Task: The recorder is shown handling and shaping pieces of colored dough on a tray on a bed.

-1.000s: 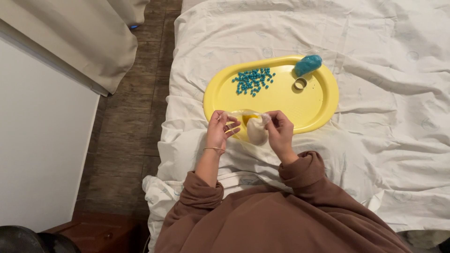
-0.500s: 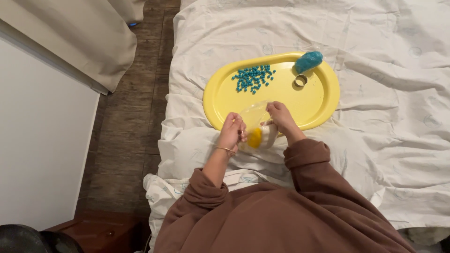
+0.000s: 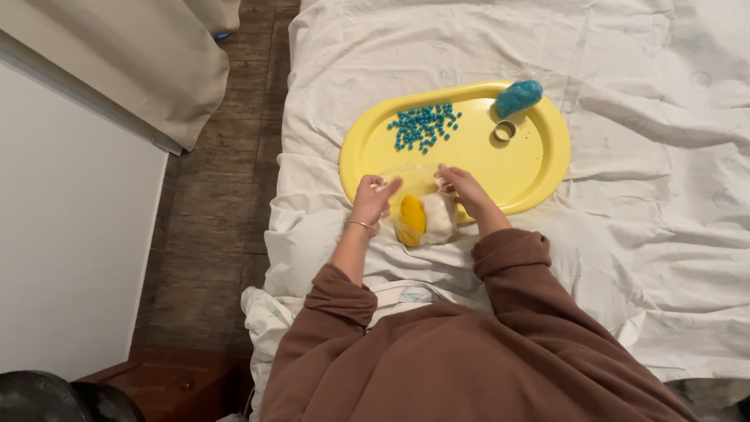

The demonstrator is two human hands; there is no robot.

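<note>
My left hand (image 3: 373,198) and my right hand (image 3: 462,186) each pinch one side of the top of a clear plastic bag (image 3: 424,219) at the near edge of a yellow oval tray (image 3: 539,168). The bag hangs between them and holds a yellow lump and a white lump. A pile of small blue beads (image 3: 423,126) lies on the tray's far left part. A blue bag of beads (image 3: 518,98) and a small ring-shaped roll (image 3: 505,131) sit at the tray's far right.
The tray rests on a bed with a wrinkled white sheet (image 3: 648,203). Wooden floor (image 3: 215,203) runs along the bed's left side, with a beige curtain (image 3: 148,62) and a white wall or panel (image 3: 62,234) further left.
My hands have moved apart, stretching the bag's top wider. The yellow and white lumps inside now show between them.
</note>
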